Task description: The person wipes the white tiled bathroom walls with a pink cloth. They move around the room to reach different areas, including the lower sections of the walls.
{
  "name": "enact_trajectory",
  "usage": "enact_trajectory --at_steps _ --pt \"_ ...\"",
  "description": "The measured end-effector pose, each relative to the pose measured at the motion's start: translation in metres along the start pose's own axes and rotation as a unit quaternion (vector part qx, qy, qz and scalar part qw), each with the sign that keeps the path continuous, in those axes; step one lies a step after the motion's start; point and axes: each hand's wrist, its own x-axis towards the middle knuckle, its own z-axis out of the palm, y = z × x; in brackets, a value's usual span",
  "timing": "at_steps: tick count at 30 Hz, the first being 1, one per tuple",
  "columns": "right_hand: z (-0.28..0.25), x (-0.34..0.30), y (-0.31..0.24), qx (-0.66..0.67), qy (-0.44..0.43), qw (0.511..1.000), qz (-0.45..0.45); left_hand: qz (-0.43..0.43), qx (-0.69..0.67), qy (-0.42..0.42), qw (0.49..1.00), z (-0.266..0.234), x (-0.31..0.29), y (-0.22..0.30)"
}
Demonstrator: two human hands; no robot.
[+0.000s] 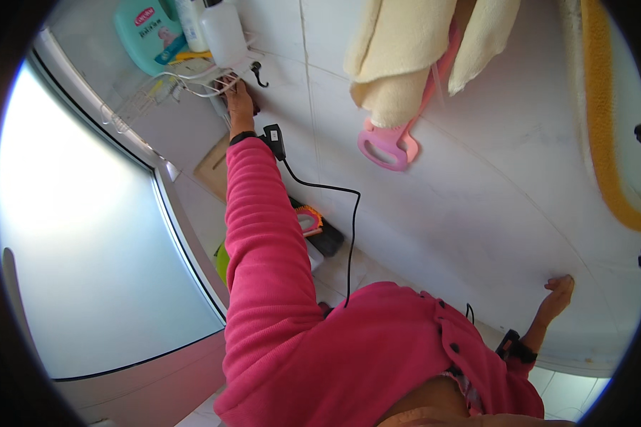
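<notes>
My left arm reaches up to the corner, and my left hand (pixel 239 101) is under a white wire shelf (pixel 181 82). Its fingers curl in at something dark, partly hidden by the wires and the hand itself; what it is I cannot make out. A small black hook (pixel 259 74) is on the wall beside that hand. Low on the far right, my right hand (pixel 560 295) is close to the white tiled wall (pixel 449 206), its fingers curled in and nothing visible in them. Both wrists wear dark bands with a small black device.
The shelf holds a teal bottle (pixel 144 35) and a white bottle (pixel 223 34). Cream towels (pixel 399 57) hang above a pink-handled item (pixel 386 148). A black cable (pixel 356 220) runs from my left wrist. A frosted window (pixel 100 228) stands left; a yellow-edged mirror (pixel 609 142), right.
</notes>
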Motion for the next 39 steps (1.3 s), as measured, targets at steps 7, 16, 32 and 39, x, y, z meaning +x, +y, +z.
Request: enact_trajectory --at_steps 7,16,32,39 --pt "0.004 0.001 -0.006 -0.014 -0.029 0.999 -0.017 -0.311 -0.142 0.024 0.939 0.04 -0.19 -0.017" --pt "0.013 0.002 0.009 0.006 -0.031 0.999 -0.021 -0.152 -0.092 0.016 0.984 0.109 -0.351 0.153" --pt "0.01 0.0 0.0 0.001 -0.024 1.0 -0.011 -0.079 -0.067 0.034 0.994 0.063 -0.223 0.103" --pt "0.005 0.003 0.006 0.007 -0.031 0.999 0.006 -0.307 -0.233 0.038 0.922 0.031 -0.165 0.023"
